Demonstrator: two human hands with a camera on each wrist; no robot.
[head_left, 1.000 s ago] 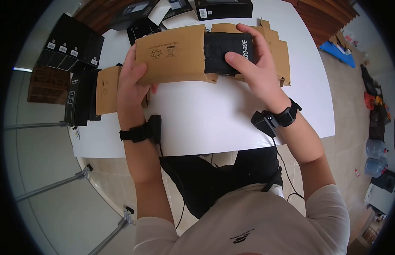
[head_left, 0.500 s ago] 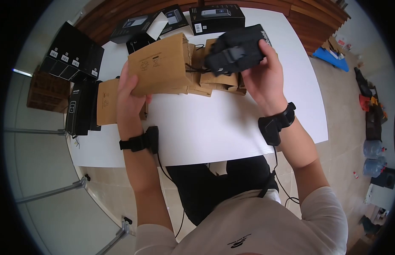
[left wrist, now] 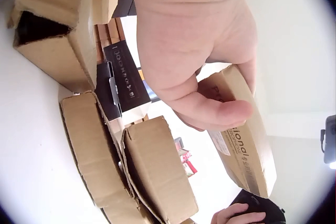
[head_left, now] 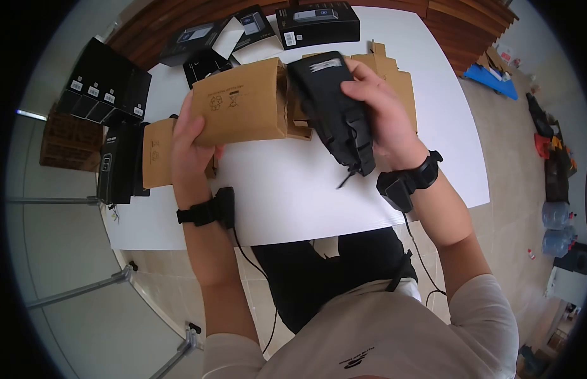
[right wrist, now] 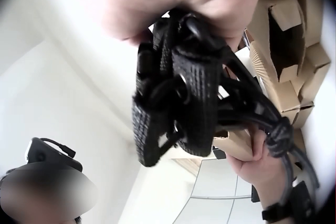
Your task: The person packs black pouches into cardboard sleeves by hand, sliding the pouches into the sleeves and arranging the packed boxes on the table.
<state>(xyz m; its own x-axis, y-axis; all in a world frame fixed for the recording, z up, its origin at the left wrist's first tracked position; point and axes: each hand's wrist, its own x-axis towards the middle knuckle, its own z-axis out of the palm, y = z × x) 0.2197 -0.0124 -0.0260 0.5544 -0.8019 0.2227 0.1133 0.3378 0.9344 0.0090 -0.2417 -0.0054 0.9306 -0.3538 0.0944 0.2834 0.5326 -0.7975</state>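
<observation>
My left hand [head_left: 190, 136] grips the closed end of a brown cardboard box [head_left: 243, 104] with printed recycling marks, tilted above the table. Large dark lettering shows on the box [left wrist: 241, 148] in the left wrist view. The box's open end faces right. Just beside that opening, my right hand [head_left: 391, 117] holds a black fabric pouch [head_left: 328, 98], thumb on its near face. The pouch hangs at a slant, with a pale printed patch near its top. In the right wrist view its strapped end shows, with a knotted black drawstring [right wrist: 281, 137] dangling.
Opened cardboard boxes [head_left: 401, 95] lie behind the pouch on the white table [head_left: 293, 196]. Black product boxes [head_left: 317, 25] line the back. More black boxes [head_left: 107, 85] stand at the left, near another cardboard box [head_left: 157, 151].
The black pouch has come out of the cardboard box to the right, then turned from lying sideways to a steep slant. The left hand still holds the box, now slightly lower.
</observation>
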